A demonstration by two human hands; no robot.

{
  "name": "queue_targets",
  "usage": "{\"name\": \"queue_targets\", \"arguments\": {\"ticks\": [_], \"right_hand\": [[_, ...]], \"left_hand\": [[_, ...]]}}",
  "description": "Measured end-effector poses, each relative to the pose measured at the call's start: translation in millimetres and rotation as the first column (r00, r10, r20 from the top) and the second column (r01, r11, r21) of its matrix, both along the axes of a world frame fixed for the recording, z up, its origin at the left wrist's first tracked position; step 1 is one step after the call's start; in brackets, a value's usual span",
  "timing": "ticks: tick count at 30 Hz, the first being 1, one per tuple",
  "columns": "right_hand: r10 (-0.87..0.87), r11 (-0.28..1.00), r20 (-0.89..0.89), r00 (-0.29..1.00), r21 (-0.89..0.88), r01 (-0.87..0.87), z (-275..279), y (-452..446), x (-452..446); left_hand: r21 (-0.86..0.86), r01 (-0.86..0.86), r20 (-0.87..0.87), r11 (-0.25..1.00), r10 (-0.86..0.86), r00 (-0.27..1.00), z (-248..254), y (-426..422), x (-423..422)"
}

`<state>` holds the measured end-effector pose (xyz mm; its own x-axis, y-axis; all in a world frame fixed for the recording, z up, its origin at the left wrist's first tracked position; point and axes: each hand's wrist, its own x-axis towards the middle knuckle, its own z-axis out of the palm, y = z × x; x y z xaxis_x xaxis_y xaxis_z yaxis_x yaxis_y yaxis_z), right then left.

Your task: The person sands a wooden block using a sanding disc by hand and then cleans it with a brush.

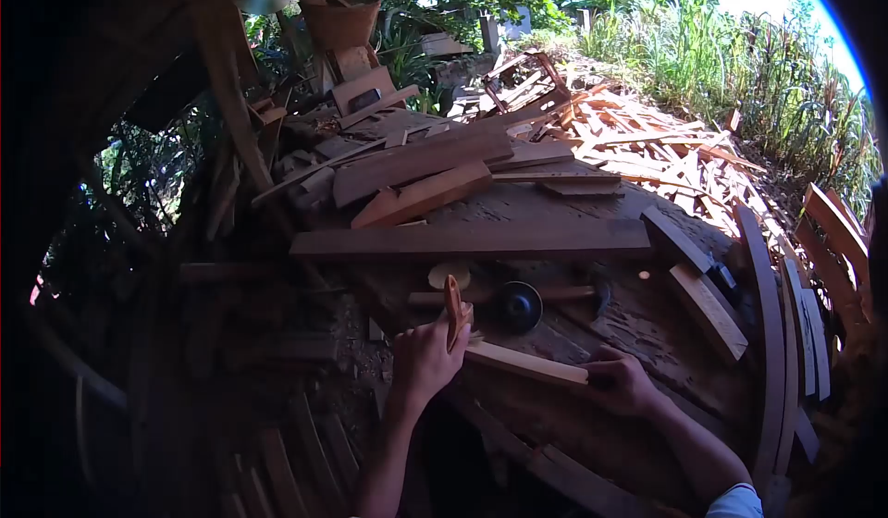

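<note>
My left hand (427,359) is closed around a narrow, upright reddish-brown wooden piece (453,313); its exact kind is unclear. A pale wooden strip (525,363) runs from beside that hand to my right hand (622,384), which grips its right end. The strip is held slightly tilted above the workbench (573,328). Just beyond it lies a black, round, cup-like object (518,306). Behind that, a hammer (601,294) rests with its wooden handle pointing left. A pale oval piece (450,275) lies beyond my left hand.
A long dark board (472,239) crosses the bench, with more planks (416,168) stacked behind. Short blocks (708,310) and long slats (766,342) line the right side. A scrap-wood heap (638,139) lies in sunlight beyond. Loose slats (282,472) stand at lower left.
</note>
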<state>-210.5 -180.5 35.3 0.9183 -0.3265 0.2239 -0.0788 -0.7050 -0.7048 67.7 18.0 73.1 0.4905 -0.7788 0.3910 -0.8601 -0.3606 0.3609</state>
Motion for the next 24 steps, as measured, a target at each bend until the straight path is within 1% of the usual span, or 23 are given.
{"name": "queue_targets", "arguments": {"ticks": [1, 2, 3, 4, 5, 6, 7, 8, 9, 10, 11, 12, 13, 15, 17, 19, 20, 21, 22, 23, 24], "right_hand": [[-0.036, 0.999, -0.033, 0.999, 0.03, 0.037, 2.8, -0.2, 3.8], [-0.019, 0.999, 0.051, 0.999, -0.044, 0.021, -6.9, -2.8, 5.7], [0.0, 0.999, 0.069, 0.998, -0.052, 0.003, -8.3, -6.6, 7.8], [-0.017, 0.999, 0.043, 0.999, -0.042, 0.018, -8.1, -5.2, 5.2], [-0.034, 0.999, 0.016, 0.999, -0.032, 0.035, -5.7, -2.0, 4.4], [-0.048, 0.998, 0.007, 0.999, -0.032, 0.048, 0.3, 1.1, 5.2], [-0.028, 0.999, 0.006, 1.0, -0.038, 0.028, -1.5, 0.1, 6.5], [-0.007, 0.998, 0.027, 1.0, -0.059, 0.008, -5.3, -3.2, 4.9], [0.01, 0.997, 0.04, 0.999, -0.077, -0.007, -7.2, -5.7, 3.3], [0.022, 0.997, 0.02, 1.0, -0.08, -0.02, -8.0, -6.2, 4.8], [0.03, 0.996, 0.105, 0.994, -0.089, -0.021, -9.6, -5.6, 7.6], [0.035, 0.996, 0.189, 0.981, -0.092, -0.018, -10.0, -3.2, 7.7], [0.037, 0.996, 0.172, 0.984, -0.088, -0.022, -5.4, -1.5, 5.5], [-0.013, 0.999, -0.027, 1.0, -0.039, 0.012, 5.5, -0.8, 2.1], [-0.01, 0.999, -0.004, 1.0, -0.043, 0.01, 3.6, -1.7, 3.3], [-0.019, 0.999, 0.028, 0.999, -0.032, 0.02, 3.2, 0.4, 5.5], [-0.025, 0.999, 0.006, 1.0, -0.02, 0.025, 6.7, 0.9, 6.8], [-0.03, 1.0, -0.022, 0.999, -0.008, 0.03, 8.1, 2.1, 6.1], [-0.029, 1.0, -0.011, 1.0, -0.011, 0.029, 5.6, 1.3, 5.9], [-0.039, 0.999, -0.012, 0.999, -0.012, 0.038, 3.5, 1.5, 5.1], [-0.034, 0.999, -0.007, 0.999, -0.014, 0.034, 2.9, 0.8, 4.7]], "left_hand": [[0.036, -0.028, 0.005, 0.999, 0.028, 1.0, 2.8, 3.6, 1.1], [0.058, -0.049, 0.021, 0.997, 0.048, 0.999, 7.1, 1.2, 3.8], [0.006, 0.003, 0.007, 1.0, -0.003, 1.0, 2.6, -3.5, -0.5], [-0.047, 0.074, -0.038, 0.996, -0.076, 0.996, 0.7, -9.4, -9.4], [-0.074, 0.128, -0.133, 0.989, -0.137, 0.982, -2.4, -19.6, -23.1], [-0.068, 0.185, -0.164, 0.98, -0.194, 0.967, 4.1, -27.8, -43.6], [-0.118, 0.251, -0.25, 0.961, -0.274, 0.929, -12.5, -40.1, -59.9], [-0.058, 0.298, -0.241, 0.953, -0.303, 0.922, -7.8, -46.1, -79.4], [-0.069, 0.282, -0.249, 0.957, -0.29, 0.924, -9.2, -53.3, -88.3], [-0.093, 0.332, -0.247, 0.939, -0.345, 0.905, -11.6, -59.1, -97.5], [-0.116, 0.385, -0.247, 0.916, -0.402, 0.882, -13.7, -61.4, -104.2], [-0.137, 0.394, -0.244, 0.909, -0.417, 0.876, -15.3, -61.5, -100.9], [-0.141, 0.39, -0.261, 0.91, -0.414, 0.872, -17.9, -58.8, -94.3], [-0.148, 0.32, -0.227, 0.936, -0.347, 0.91, -18.8, -45.8, -74.8], [-0.085, 0.174, -0.138, 0.981, -0.185, 0.973, -6.9, -25.3, -47.2], [-0.109, 0.02, -0.053, 0.994, -0.026, 0.998, -14.1, -14.6, -16.2], [-0.091, 0.032, -0.051, 0.995, -0.037, 0.998, -10.9, -16.6, -12.6], [-0.072, -0.029, -0.048, 0.997, 0.026, 0.999, -8.9, -18.9, -11.8], [-0.06, -0.092, -0.044, 0.994, 0.089, 0.995, -8.6, -22.1, -14.6], [-0.047, -0.065, -0.083, 0.997, 0.061, 0.995, -3.6, -30.4, -30.3], [-0.067, 0.037, -0.137, 0.997, -0.046, 0.989, -3.7, -39.4, -47.8]]}}
